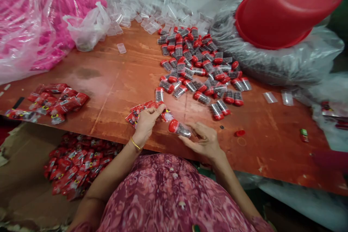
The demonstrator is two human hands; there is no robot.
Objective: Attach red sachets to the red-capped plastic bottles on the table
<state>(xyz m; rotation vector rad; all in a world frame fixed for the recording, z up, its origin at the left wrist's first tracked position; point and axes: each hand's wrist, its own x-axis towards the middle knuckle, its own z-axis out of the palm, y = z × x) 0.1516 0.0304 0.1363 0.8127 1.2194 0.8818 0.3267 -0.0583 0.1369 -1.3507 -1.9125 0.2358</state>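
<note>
Near the table's front edge, my right hand (205,140) grips a small clear tube with a red cap (179,128); dark pieces show inside it. The red end points left, toward my left hand (146,123). My left thumb and fingers pinch a red printed plastic sleeve (166,114) with a clear end, just above the tube's cap. Beneath and left of that hand lies a small pile of similar flat red sleeves (133,114), partly covered by it. One capped tube (159,94) stands just behind the left fingertips.
Many red-capped tubes (201,65) are heaped mid-table, with clear empty tubes (152,25) behind. Wrapped red packs (58,101) lie left; more fill a cardboard box (27,174) below. A red bucket (274,14) sits on a bag (288,61). A pink-filled bag (40,18) stands back left.
</note>
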